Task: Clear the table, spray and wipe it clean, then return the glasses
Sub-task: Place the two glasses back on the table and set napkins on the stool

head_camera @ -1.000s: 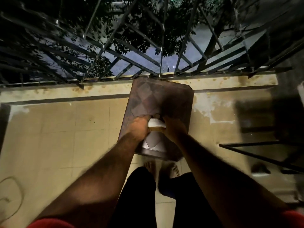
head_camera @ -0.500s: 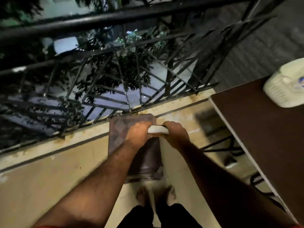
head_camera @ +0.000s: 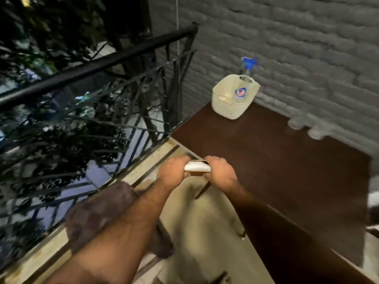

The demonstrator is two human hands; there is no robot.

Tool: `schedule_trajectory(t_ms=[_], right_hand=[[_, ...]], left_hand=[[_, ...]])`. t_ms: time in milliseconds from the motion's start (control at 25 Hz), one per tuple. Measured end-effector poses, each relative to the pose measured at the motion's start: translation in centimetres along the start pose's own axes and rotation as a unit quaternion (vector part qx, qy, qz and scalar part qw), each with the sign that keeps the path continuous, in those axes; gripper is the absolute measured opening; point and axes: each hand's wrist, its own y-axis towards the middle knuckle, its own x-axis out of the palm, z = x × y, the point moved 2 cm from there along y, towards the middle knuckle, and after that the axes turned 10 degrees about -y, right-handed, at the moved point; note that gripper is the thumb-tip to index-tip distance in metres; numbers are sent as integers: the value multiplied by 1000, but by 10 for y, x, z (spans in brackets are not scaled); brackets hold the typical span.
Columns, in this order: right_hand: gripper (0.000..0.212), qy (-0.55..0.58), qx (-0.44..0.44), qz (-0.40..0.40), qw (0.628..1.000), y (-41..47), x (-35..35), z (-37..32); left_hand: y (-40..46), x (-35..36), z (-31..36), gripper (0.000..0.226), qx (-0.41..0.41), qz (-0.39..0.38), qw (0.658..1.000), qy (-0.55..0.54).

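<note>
My left hand (head_camera: 174,171) and my right hand (head_camera: 220,171) both grip the top edge of a brown patterned mat (head_camera: 102,214), whose pale underside (head_camera: 196,167) shows between them. The mat hangs down, blurred, under my left forearm above the balcony floor. To the right stands the dark brown table (head_camera: 276,165). At its far corner is a cream basket (head_camera: 231,103) holding a spray bottle (head_camera: 247,66) with a blue trigger. Two blurred clear glasses (head_camera: 305,128) stand at the table's back edge by the wall.
A black metal railing (head_camera: 98,64) runs along the left, with trees beyond it. A grey brick wall (head_camera: 297,48) backs the table. Beige floor tiles (head_camera: 201,232) lie between railing and table. A table leg (head_camera: 202,189) shows below my right hand.
My view has swung right from the railing to the table. Both hands keep their hold on the mat, which now trails lower left instead of hanging straight down.
</note>
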Motion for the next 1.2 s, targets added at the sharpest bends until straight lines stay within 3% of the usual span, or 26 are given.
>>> schedule_trajectory(t_ms=[440,800,1200], right_hand=[[39,18,159,52,986,-75,-43,244],[40,71,299,74,949,-94,-51,371],[44,102,400,106,905,-83,-65,489]], left_hand=[[101,113,219,51,139,-66,988,-26],[189,190,329,53,236,-167,956,-39],[283,257,429,56,313,-222,923,-37]])
